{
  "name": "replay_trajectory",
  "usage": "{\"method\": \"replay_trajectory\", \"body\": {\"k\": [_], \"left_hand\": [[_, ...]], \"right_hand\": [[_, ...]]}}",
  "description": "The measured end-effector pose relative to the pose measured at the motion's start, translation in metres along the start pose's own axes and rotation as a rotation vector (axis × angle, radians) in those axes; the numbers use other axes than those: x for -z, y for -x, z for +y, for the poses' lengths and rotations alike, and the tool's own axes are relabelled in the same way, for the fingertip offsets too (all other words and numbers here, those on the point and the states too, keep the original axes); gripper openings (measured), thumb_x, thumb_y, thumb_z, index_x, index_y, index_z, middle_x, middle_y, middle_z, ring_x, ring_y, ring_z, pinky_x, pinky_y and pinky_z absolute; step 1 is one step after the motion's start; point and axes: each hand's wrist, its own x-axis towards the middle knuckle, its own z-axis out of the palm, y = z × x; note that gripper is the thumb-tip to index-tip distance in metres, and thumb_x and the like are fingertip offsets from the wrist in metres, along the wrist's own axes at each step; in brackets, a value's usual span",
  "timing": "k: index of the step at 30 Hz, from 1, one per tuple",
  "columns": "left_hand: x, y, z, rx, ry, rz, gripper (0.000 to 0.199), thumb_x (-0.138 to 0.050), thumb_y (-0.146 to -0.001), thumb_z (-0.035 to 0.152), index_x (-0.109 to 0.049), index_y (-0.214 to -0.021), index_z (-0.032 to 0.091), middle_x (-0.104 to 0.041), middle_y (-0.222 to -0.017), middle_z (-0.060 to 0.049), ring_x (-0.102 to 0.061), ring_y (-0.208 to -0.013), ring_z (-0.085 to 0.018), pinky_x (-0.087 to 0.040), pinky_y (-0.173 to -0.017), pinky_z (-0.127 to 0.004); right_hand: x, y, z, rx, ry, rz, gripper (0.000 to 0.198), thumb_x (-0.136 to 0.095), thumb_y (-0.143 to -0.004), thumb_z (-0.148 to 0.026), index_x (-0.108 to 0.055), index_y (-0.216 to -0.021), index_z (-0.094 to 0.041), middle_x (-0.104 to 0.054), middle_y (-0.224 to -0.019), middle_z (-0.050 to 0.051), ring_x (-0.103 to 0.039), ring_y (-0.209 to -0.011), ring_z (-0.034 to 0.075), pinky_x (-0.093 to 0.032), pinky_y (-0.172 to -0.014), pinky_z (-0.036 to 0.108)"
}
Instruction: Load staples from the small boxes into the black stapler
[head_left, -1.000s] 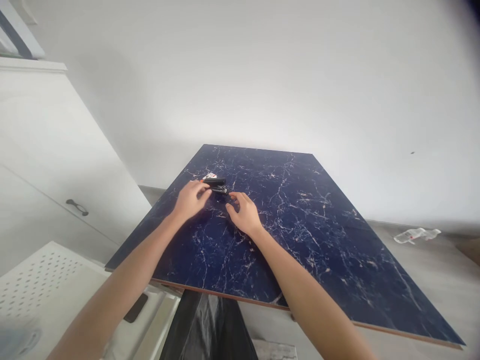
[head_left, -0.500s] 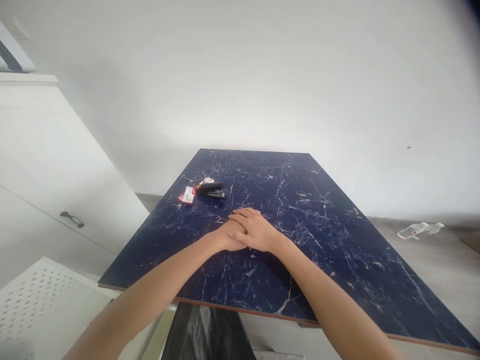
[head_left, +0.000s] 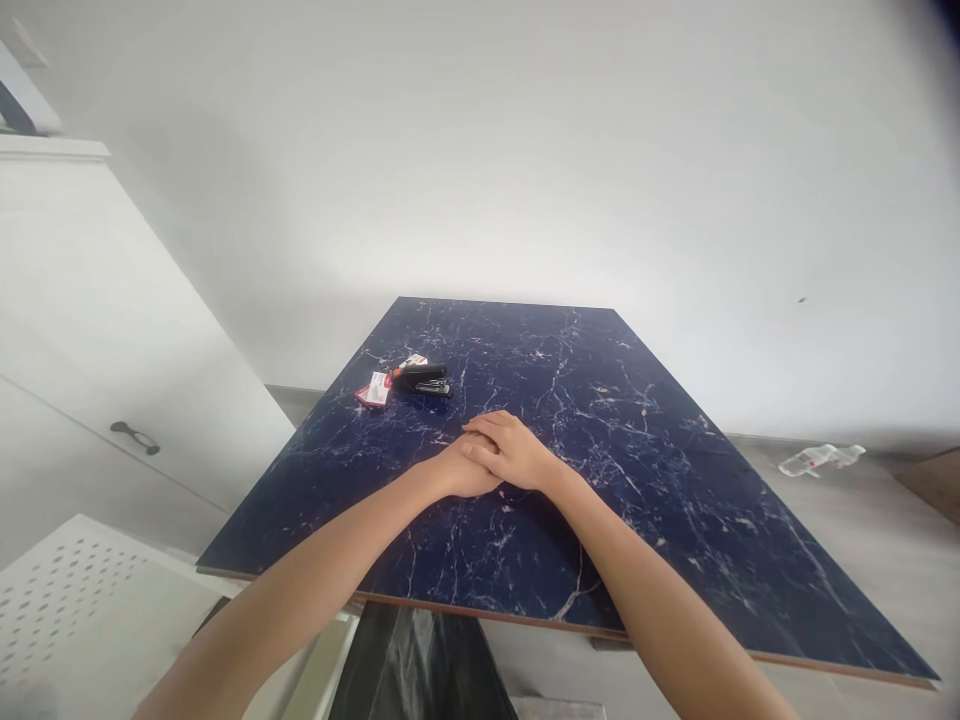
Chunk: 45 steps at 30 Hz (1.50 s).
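Stapler released beyond the fingers, handling paused; close-fingered right hand clasps left hand, whose spread I cannot tell

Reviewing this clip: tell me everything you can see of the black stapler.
The stapler is black, apparently plastic, with an orange part at its left end and bright metal along one arm. Its two arms spread apart toward the right. It lies, seemingly on its side, on the left of the blue marbled tabletop. Red-and-white packets sit close by; contact is unclear. Neither the left hand nor right hand touches it.
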Motion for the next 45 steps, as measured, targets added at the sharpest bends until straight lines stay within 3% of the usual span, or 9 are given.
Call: {"method": "replay_trajectory", "body": {"k": [9, 12, 16, 19, 23, 31, 38, 41, 45], "left_hand": [[0.025, 0.006, -0.005, -0.028, 0.096, 0.086, 0.032, -0.054, -0.095, 0.029, -0.070, -0.122, 0.028, -0.070, -0.126, -0.008, -0.062, -0.118, -0.029, -0.047, -0.103, -0.046], [0.062, 0.023, -0.036, 0.184, -0.018, 0.354, 0.022, -0.055, -0.096, 0.033, -0.075, -0.104, 0.027, -0.074, -0.113, -0.006, -0.057, -0.124, -0.033, -0.038, -0.110, -0.053], [0.104, 0.062, -0.091, 0.569, -0.175, 0.593, 0.062, -0.076, -0.080, 0.043, -0.058, -0.134, 0.020, -0.050, -0.149, -0.018, -0.034, -0.141, -0.045, -0.024, -0.114, -0.066], [0.114, 0.086, -0.113, 0.810, -0.308, 0.460, 0.065, -0.083, -0.067, 0.055, -0.067, -0.120, 0.020, -0.046, -0.151, -0.020, -0.035, -0.139, -0.048, -0.031, -0.110, -0.062], [0.111, 0.091, -0.112, 0.811, -0.431, 0.407, 0.027, -0.076, -0.075, 0.043, -0.075, -0.095, 0.025, -0.064, -0.131, -0.014, -0.047, -0.126, -0.045, -0.036, -0.103, -0.058], [0.122, 0.091, -0.109, 0.847, -0.302, 0.454, 0.020, -0.068, -0.081, 0.027, -0.069, -0.101, 0.024, -0.074, -0.108, -0.010, -0.066, -0.098, -0.032, -0.048, -0.082, -0.040], [0.126, 0.101, -0.116, 1.048, -0.398, 0.324, 0.050, -0.070, -0.076, 0.059, -0.071, -0.110, 0.023, -0.074, -0.104, -0.017, -0.066, -0.102, -0.042, -0.048, -0.080, -0.043], [0.133, 0.103, -0.108, 0.995, -0.379, 0.374, 0.036, -0.066, -0.083, 0.048, -0.073, -0.110, 0.025, -0.076, -0.102, -0.013, -0.069, -0.097, -0.038, -0.048, -0.079, -0.042], [0.132, 0.096, -0.094, 0.734, -0.318, 0.361, 0.057, -0.073, -0.078, 0.055, -0.067, -0.128, 0.029, -0.071, -0.125, -0.011, -0.065, -0.112, -0.038, -0.048, -0.089, -0.043]], "right_hand": [[0.000, 0.000, 0.001, -0.037, -0.034, 0.047, 0.044, -0.044, -0.104, -0.048, -0.062, -0.136, -0.025, -0.065, -0.134, 0.009, -0.057, -0.125, 0.028, -0.043, -0.109, 0.048], [0.001, 0.001, 0.007, -0.090, 0.008, 0.146, 0.048, -0.038, -0.105, -0.047, -0.053, -0.145, -0.025, -0.055, -0.146, 0.011, -0.049, -0.137, 0.028, -0.037, -0.116, 0.049], [0.004, 0.002, 0.019, -0.202, 0.049, 0.185, 0.051, -0.039, -0.104, -0.051, -0.050, -0.147, -0.025, -0.044, -0.155, 0.013, -0.043, -0.143, 0.031, -0.038, -0.117, 0.051], [0.003, 0.003, 0.024, -0.245, 0.050, 0.162, 0.050, -0.043, -0.103, -0.050, -0.050, -0.147, -0.027, -0.040, -0.157, 0.013, -0.044, -0.142, 0.033, -0.042, -0.114, 0.052], [0.002, 0.004, 0.026, -0.224, 0.070, 0.112, 0.047, -0.049, -0.100, -0.045, -0.053, -0.144, -0.028, -0.037, -0.158, 0.013, -0.049, -0.138, 0.034, -0.046, -0.110, 0.053], [0.002, 0.006, 0.030, -0.217, 0.086, 0.095, 0.043, -0.050, -0.100, -0.040, -0.058, -0.139, -0.027, -0.038, -0.158, 0.013, -0.065, -0.116, 0.030, -0.051, -0.104, 0.050], [0.000, 0.006, 0.031, -0.178, 0.129, 0.066, 0.042, -0.052, -0.099, -0.037, -0.061, -0.136, -0.023, -0.043, -0.155, 0.014, -0.055, -0.131, 0.034, -0.048, -0.108, 0.053], [0.000, 0.006, 0.031, -0.182, 0.130, 0.062, 0.042, -0.052, -0.099, -0.037, -0.061, -0.137, -0.022, -0.042, -0.155, 0.015, -0.055, -0.132, 0.035, -0.048, -0.109, 0.053], [0.001, 0.006, 0.031, -0.175, 0.134, 0.047, 0.042, -0.052, -0.099, -0.037, -0.061, -0.137, -0.022, -0.042, -0.155, 0.016, -0.052, -0.135, 0.036, -0.046, -0.110, 0.053]]}}
